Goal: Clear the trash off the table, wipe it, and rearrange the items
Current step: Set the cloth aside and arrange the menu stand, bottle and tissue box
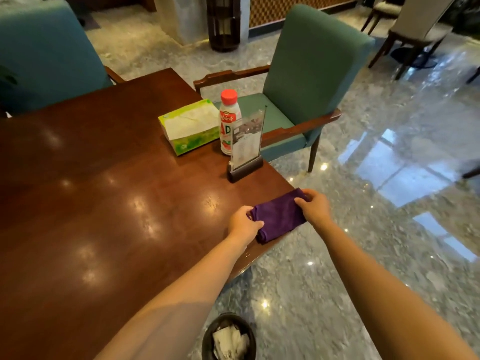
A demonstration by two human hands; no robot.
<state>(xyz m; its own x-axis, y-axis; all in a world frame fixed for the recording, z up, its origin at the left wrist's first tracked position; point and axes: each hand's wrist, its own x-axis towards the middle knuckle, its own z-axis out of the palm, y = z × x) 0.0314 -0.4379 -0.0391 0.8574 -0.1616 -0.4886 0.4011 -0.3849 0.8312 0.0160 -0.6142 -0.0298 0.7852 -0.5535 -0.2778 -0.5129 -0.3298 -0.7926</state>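
Both my hands are on the purple cloth [279,216] now, right at the near right edge of the table [104,190]. My left hand [244,224] has its fingers curled around the cloth's left end, thumb on top; my right hand [315,207] is closed over the far right corner. It's folded into a neat rectangle and lying flat on the wood, part of it close to the rim.

Tabletop looks bare of rubbish from here, and the bin [228,336] on the floor below me has crumpled white paper in it, so I judge the clearing is done and I'm onto tidying.

Risks? The cloth sits so near the edge that a careless push to the right could tip it off onto the floor. Farther along the same side, the bottle [230,122] stands just beside the acrylic sign stand [246,144], with the tissue box [191,126] just to their left. If I sweep an arm out that way, the tall bottle could topple, or the stand could slide off the edge toward the chair [306,81].

Writing: the bottle's label shows big red letters, "AD", under a red cap; the smaller print I can't read. The sign's text is too blurred to make out.
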